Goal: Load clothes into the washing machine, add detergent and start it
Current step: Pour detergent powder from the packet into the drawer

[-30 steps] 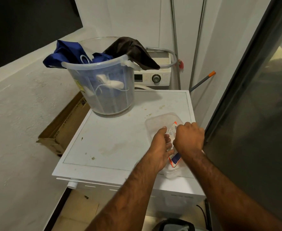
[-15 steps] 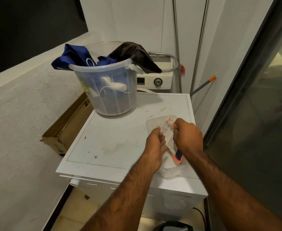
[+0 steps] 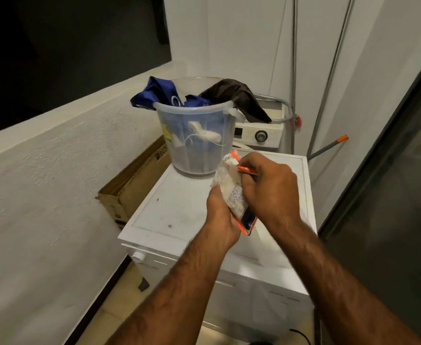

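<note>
Two machines in view: near washing machine (image 3: 219, 220), lid shut, bucket (image 3: 194, 140) of clothes (image 3: 237, 95) standing on its far-left corner. Left hand (image 3: 220, 210) and right hand (image 3: 269, 188) both clasp the detergent packet (image 3: 232, 192) above the lid. Step, likely: opening detergent. Next needs a tear at the top; clothes not yet loaded.

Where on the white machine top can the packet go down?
Bare patch: front-left of the white machine top, between the clear plastic bucket of clothes and the front edge. Right side is crowded by both hands, left, right, holding the orange-edged detergent packet.
</note>
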`<state>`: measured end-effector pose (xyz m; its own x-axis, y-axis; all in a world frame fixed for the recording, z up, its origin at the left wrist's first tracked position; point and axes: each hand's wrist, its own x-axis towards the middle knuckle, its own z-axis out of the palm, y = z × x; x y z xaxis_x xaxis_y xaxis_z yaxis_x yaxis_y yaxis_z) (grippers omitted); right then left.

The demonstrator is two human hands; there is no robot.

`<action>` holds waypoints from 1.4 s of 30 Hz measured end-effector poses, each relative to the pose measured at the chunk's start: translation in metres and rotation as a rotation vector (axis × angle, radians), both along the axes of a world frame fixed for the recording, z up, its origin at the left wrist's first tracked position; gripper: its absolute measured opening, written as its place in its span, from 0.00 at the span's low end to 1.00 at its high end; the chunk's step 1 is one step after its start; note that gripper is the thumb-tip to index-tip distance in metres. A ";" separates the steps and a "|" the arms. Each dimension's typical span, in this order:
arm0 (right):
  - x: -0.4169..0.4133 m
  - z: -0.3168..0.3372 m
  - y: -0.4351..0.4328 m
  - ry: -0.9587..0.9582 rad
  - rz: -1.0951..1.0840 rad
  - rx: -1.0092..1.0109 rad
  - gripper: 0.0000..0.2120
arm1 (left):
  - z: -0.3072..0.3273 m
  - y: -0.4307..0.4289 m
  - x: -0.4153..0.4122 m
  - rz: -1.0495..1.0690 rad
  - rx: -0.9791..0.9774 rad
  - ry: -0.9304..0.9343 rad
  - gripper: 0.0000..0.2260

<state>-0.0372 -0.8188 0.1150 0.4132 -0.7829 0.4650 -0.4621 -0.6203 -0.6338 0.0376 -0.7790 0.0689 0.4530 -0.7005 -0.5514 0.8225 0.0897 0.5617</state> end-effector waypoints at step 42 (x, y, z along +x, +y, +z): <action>0.148 -0.019 0.691 0.535 1.335 -0.367 0.21 | -0.086 0.786 0.078 1.268 -0.165 0.082 0.26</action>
